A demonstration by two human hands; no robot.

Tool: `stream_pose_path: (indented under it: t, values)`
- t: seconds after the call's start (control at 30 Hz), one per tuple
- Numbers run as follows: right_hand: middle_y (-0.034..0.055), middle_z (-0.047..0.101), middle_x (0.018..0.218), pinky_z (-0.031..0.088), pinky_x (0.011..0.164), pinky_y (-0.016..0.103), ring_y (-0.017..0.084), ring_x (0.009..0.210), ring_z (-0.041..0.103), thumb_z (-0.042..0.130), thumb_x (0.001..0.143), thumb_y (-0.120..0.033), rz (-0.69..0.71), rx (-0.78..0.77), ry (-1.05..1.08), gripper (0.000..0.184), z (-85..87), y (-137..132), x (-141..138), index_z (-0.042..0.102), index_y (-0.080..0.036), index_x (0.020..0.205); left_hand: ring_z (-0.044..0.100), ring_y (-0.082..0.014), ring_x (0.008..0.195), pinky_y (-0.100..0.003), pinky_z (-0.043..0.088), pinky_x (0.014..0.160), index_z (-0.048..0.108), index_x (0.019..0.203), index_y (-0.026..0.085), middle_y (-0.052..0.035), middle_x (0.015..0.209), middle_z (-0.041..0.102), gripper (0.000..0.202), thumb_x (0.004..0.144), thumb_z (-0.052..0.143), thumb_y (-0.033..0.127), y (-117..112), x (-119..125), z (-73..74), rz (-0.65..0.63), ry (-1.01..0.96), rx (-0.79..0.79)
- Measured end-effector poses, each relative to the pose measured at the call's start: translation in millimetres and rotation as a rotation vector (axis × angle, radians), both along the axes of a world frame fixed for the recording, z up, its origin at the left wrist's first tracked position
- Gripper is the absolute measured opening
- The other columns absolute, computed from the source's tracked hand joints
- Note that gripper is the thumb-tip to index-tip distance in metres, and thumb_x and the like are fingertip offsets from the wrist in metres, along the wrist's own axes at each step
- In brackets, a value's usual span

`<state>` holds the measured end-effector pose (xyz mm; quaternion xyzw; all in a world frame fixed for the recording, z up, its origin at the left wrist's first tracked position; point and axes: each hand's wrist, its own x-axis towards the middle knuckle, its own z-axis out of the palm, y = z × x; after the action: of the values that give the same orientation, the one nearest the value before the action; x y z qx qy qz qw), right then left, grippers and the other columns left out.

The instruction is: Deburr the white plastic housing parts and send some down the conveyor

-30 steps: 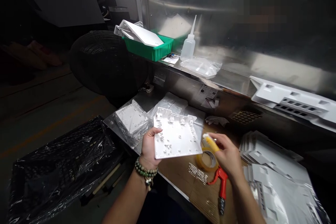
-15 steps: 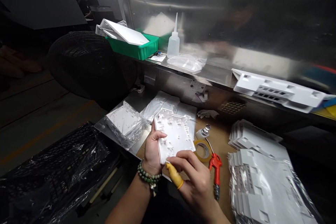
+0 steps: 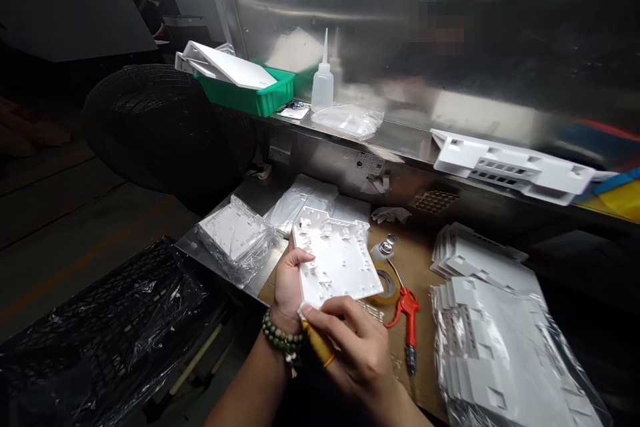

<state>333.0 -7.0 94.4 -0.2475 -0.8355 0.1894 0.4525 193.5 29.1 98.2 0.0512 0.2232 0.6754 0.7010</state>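
Observation:
My left hand (image 3: 289,283), with a beaded bracelet at its wrist, grips a white plastic panel (image 3: 337,263) along its left edge. The thumb lies over the panel's inner face, which carries clips and ribs. At the panel's lower left corner, my right hand (image 3: 357,340) pinches with thumb and forefinger; a yellow finger cot (image 3: 317,343) covers the thumb. A small white bit shows at those fingertips, too small to name. Right of the panel lie a roll of yellow tape (image 3: 387,280) and a red air blow gun (image 3: 409,310).
Bagged white panels (image 3: 235,233) sit at the left, stacked white housings (image 3: 505,347) at the right. A small metal-capped bottle (image 3: 384,248) stands behind the tape. On the shelf are a green bin (image 3: 260,103), a squeeze bottle (image 3: 323,88) and a white housing (image 3: 515,167). A fan (image 3: 165,127) stands left.
My right hand has slid left along the panel's lower edge to its corner. The panel is tilted a little differently, and the whole view has shifted slightly.

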Motion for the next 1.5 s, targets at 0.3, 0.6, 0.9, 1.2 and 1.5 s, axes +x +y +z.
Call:
stream_pose_path:
  t: [0.3, 0.6, 0.9, 1.2, 1.5]
  values:
    - [0.0054, 0.064, 0.097, 0.054, 0.068, 0.027, 0.017, 0.084, 0.065, 0.065, 0.093, -0.013, -0.208, -0.202, 0.071, 0.028, -12.9, 12.8, 65.0, 0.074, -0.027, 0.115, 0.061, -0.0421, 0.128, -0.063, 0.042, 0.112, 0.043, 0.152, 0.012, -0.0141, 0.133, 0.07, 0.09, 0.063, 0.051, 0.017, -4.3, -32.8, -6.0, 0.019, -0.074, -0.008]
    - [0.0055, 0.064, 0.102, 0.055, 0.076, 0.031, 0.019, 0.092, 0.065, 0.064, 0.092, -0.013, -0.473, -0.135, 0.054, 0.028, -27.0, 27.1, 108.8, 0.075, -0.027, 0.114, 0.06, -0.0392, 0.129, -0.064, 0.041, 0.113, 0.038, 0.154, 0.021, -0.0069, 0.131, 0.073, 0.096, 0.059, 0.046, 0.012, -19.1, -73.1, -29.0, 0.179, -0.028, -0.119]
    - [0.0066, 0.065, 0.098, 0.057, 0.074, 0.027, 0.016, 0.087, 0.067, 0.058, 0.095, -0.009, -0.369, -0.042, -0.092, 0.029, -42.7, 29.4, 98.7, 0.073, -0.022, 0.116, 0.059, -0.0369, 0.132, -0.063, 0.042, 0.113, 0.045, 0.15, 0.025, -0.003, 0.132, 0.072, 0.093, 0.059, 0.045, 0.008, -28.6, -79.9, -43.3, 0.204, 0.004, -0.151]
    - [0.005, 0.064, 0.101, 0.054, 0.077, 0.025, 0.015, 0.09, 0.066, 0.062, 0.095, -0.012, -0.457, -0.05, 0.043, 0.024, -13.4, 50.8, 100.2, 0.075, -0.023, 0.113, 0.053, -0.036, 0.137, -0.06, 0.034, 0.119, 0.058, 0.144, 0.029, -0.0021, 0.141, 0.066, 0.08, 0.069, 0.044, 0.004, -44.0, -96.1, -68.8, -0.178, -0.167, 0.343]
    - [0.0046, 0.067, 0.094, 0.051, 0.07, 0.025, 0.014, 0.08, 0.065, 0.06, 0.096, -0.016, -0.508, -0.021, 0.023, 0.017, -8.8, 80.7, 76.0, 0.076, -0.019, 0.101, 0.058, -0.0394, 0.13, -0.06, 0.046, 0.111, 0.052, 0.15, 0.026, -0.0015, 0.129, 0.073, 0.093, 0.06, 0.051, 0.004, -71.4, -92.1, -81.0, -0.119, 0.018, -0.082]
